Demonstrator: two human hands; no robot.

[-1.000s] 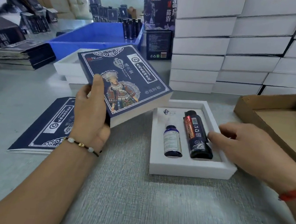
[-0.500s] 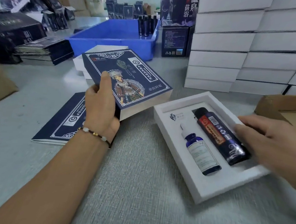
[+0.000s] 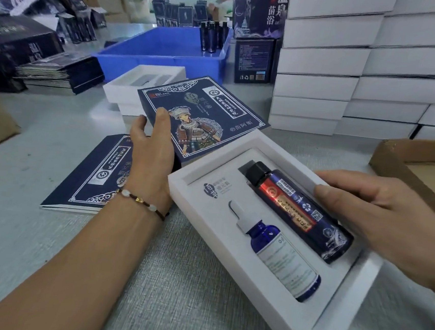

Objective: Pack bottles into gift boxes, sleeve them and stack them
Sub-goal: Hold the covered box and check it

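Note:
A white gift box (image 3: pixel 229 248) lies open in front of me, lifted and tilted. In its insert sit a tall dark bottle with a red label (image 3: pixel 297 212) and a small blue dropper bottle (image 3: pixel 279 256). My right hand (image 3: pixel 380 223) grips the box's right edge, thumb over the rim by the dark bottle. My left hand (image 3: pixel 151 155) holds a dark blue printed sleeve (image 3: pixel 202 118) by its near left edge, just beyond the box's far corner. A flat blue sleeve (image 3: pixel 96 174) lies on the table under my left wrist.
Stacks of white boxes (image 3: pixel 366 65) fill the back right. A blue bin (image 3: pixel 163 50) with dark bottles stands behind; an empty white tray (image 3: pixel 142 83) sits in front of it. A cardboard carton (image 3: pixel 418 168) is at right. Piles of flat sleeves (image 3: pixel 58 72) lie at left.
My right hand has taken hold of the white box and drawn it closer and up, turned at an angle. My left hand has lowered the sleeve toward the box's far end.

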